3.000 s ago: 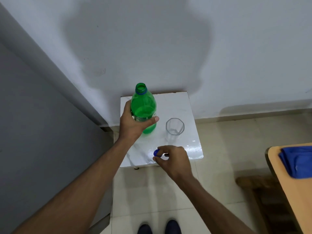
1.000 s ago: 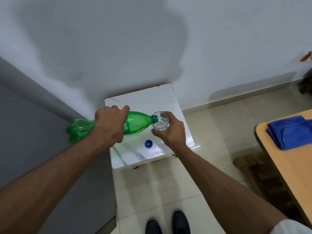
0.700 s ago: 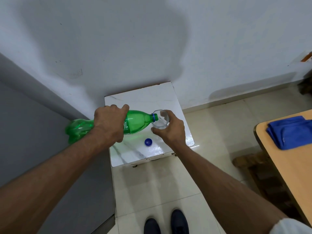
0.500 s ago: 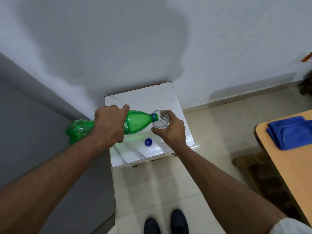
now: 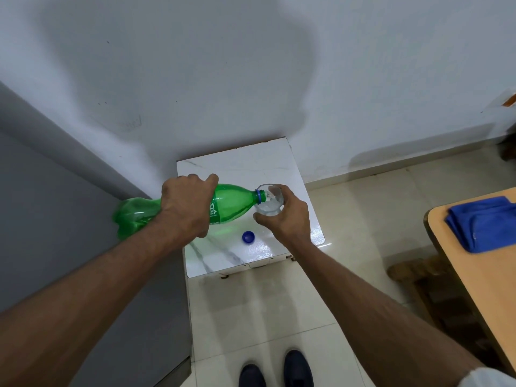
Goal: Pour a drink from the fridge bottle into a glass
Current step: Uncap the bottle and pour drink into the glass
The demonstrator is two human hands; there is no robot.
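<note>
Below, white marble table, tiled floor.

A small white marble-patterned table stands against a white wall, which carries a large dark shadow. To the left of the table is a grey surface, close beside it. The floor has pale glossy tiles. At the right edge, a wooden table holds a folded blue cloth. At the bottom, 2 dark shoes are visible.

White marble-top table against wall; blue cap lying on it, near front edge.
</note>
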